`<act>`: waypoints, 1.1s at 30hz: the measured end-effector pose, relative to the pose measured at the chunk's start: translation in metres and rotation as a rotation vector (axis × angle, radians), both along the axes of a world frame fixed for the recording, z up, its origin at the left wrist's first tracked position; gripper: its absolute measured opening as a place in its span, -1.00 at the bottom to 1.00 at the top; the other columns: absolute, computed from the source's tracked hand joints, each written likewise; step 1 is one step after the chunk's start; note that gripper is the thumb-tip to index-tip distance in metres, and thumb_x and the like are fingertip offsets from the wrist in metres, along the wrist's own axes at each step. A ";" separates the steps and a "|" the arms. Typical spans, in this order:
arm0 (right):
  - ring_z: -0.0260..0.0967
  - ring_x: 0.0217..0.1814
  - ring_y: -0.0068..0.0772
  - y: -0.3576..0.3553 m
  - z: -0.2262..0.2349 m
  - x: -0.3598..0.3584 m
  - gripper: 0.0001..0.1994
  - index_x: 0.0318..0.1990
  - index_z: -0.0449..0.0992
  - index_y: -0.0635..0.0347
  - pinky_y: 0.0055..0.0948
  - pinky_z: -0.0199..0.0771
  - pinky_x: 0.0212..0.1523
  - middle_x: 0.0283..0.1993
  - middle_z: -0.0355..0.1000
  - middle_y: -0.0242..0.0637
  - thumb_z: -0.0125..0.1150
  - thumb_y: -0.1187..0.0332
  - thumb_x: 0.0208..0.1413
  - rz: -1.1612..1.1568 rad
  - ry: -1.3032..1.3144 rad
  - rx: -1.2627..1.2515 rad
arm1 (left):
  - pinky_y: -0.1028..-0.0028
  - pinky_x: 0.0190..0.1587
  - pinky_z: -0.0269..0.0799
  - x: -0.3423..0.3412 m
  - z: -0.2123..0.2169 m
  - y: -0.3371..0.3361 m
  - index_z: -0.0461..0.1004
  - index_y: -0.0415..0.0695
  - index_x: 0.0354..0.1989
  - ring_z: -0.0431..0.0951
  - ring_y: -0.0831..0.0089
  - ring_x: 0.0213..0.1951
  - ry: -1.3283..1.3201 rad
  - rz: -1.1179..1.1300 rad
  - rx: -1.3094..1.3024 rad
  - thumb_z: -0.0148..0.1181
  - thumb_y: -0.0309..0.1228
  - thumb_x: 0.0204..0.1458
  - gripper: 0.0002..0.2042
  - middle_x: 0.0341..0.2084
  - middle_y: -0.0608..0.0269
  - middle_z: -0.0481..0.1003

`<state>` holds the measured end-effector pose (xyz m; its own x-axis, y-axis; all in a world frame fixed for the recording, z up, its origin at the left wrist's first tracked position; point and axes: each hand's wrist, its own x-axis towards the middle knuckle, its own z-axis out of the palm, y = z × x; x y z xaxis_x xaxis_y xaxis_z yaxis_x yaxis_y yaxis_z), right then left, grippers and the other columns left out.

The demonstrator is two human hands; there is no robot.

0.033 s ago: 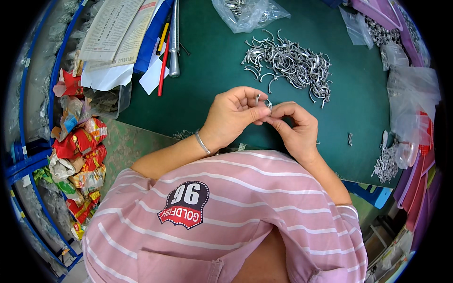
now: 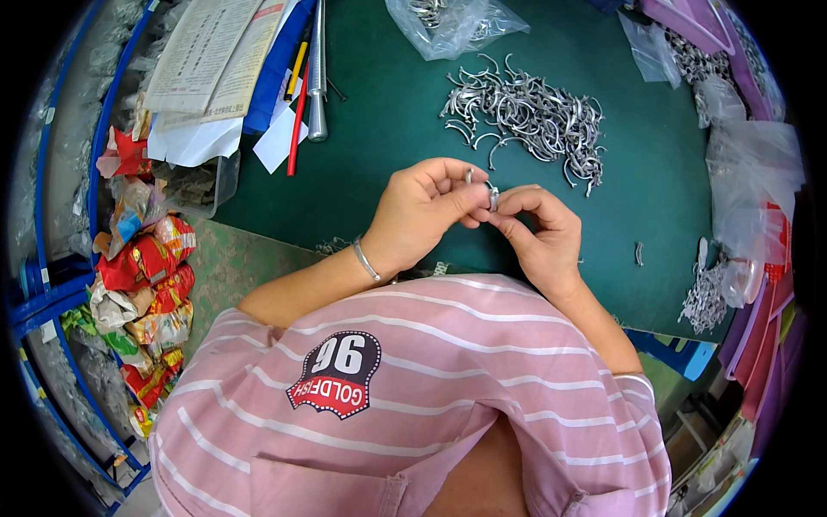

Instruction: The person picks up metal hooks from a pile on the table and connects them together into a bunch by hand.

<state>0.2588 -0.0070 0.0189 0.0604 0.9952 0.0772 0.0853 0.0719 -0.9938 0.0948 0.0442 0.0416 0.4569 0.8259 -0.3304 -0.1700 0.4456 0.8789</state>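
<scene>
- Probably, steadiness matters most: the left hand pinches a small metal piece near the frame's centre and should hold firm.
- The right hand touches it, though gripping I cannot tell; light pressure would suit.
- More metal shows between the hands than earlier.

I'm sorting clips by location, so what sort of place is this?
Probably a workshop for metal parts: a left hand holds a small metal piece, a pile of curved metal pieces lies on the green tabletop, and blue-framed shelving stands at the left.
</scene>
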 end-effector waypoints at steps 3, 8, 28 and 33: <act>0.38 -0.36 -0.53 -0.001 -0.001 0.000 -0.86 -0.43 0.45 0.28 -0.57 0.40 -0.28 -0.39 0.45 -0.30 0.22 0.66 -0.17 -0.033 0.056 0.071 | 0.63 -0.35 0.40 -0.004 0.003 0.002 0.47 -0.32 -0.26 0.47 0.59 -0.36 0.062 -0.025 0.025 0.06 -0.47 0.06 -0.83 -0.28 0.15 0.47; 0.41 -0.39 -0.52 -0.001 0.003 -0.006 -0.85 -0.41 0.42 0.29 -0.60 0.41 -0.35 -0.40 0.45 -0.30 0.24 0.64 -0.16 -0.117 -0.079 0.112 | 0.65 -0.36 0.36 0.001 -0.005 -0.005 0.52 -0.27 -0.25 0.43 0.61 -0.32 0.145 -0.063 0.294 0.06 -0.47 0.06 -0.83 -0.13 0.18 0.42; 0.35 -0.36 -0.17 0.020 0.005 0.007 -0.92 -0.45 0.46 0.22 -0.32 0.36 -0.35 -0.40 0.38 -0.22 0.20 0.53 -0.16 -0.050 -0.638 0.115 | 0.65 -0.45 0.41 -0.008 -0.015 0.006 0.40 -0.32 -0.20 0.48 0.57 -0.46 -0.021 0.055 -0.224 0.04 -0.40 0.10 -0.78 -0.41 0.19 0.49; 0.40 -0.31 -0.17 0.016 0.011 0.003 -0.84 -0.40 0.45 0.28 -0.35 0.41 -0.34 -0.33 0.41 -0.18 0.19 0.63 -0.23 0.001 -0.604 0.537 | 0.63 -0.40 0.45 -0.006 -0.013 0.008 0.42 -0.33 -0.23 0.50 0.54 -0.43 -0.097 -0.110 -0.375 0.04 -0.40 0.10 -0.78 -0.42 0.19 0.48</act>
<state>0.2617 0.0091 0.0300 -0.1459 0.8129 0.5638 0.5964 0.5270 -0.6055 0.0884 0.0519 0.0287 0.5795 0.6007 -0.5507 -0.1780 0.7527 0.6338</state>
